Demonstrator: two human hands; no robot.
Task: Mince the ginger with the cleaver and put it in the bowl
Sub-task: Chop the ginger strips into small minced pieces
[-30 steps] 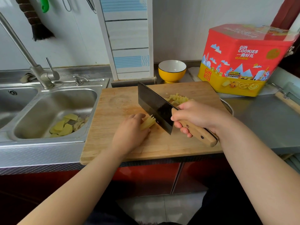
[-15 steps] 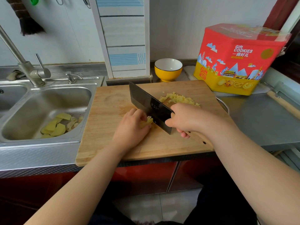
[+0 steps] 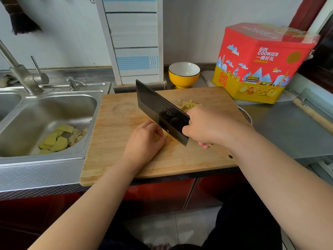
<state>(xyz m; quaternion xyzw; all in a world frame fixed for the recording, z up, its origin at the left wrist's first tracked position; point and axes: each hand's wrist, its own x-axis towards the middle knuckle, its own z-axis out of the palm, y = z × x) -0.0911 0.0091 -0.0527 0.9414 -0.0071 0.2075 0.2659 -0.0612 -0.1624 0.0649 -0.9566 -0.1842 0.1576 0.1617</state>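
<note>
Compared with a second ago, the uncut stub of yellow ginger (image 3: 161, 137) is showing far less: it is now almost wholly tucked under the curled fingers of the left hand (image 3: 144, 141), which is pinching it against the board, where before its fanned strips were sticking out plainly. The dark, broad-bladed steel cleaver (image 3: 160, 112) is sitting closer against those knuckles, its edge slanting down toward the stub. The right hand (image 3: 207, 127) is gripping the cleaver's pale wooden handle, fingers wrapped around it, and is now covering more of that handle. The pile of minced yellow ginger (image 3: 188, 105) is lying behind the blade at about one o'clock from the stub, partly hidden by the right hand.

Everything is resting on a rectangular light wooden cutting board (image 3: 122, 150) laid on a steel counter (image 3: 292, 134). At twelve o'clock from the board the round yellow bowl with a white inside (image 3: 183, 74) is standing against the wall. At two o'clock a red and yellow cookie tin (image 3: 259, 64) is standing. At nine o'clock a stainless steel sink (image 3: 32, 112) is holding pale yellow peelings (image 3: 57, 139), with a metal tap (image 3: 21, 73) behind it.
</note>
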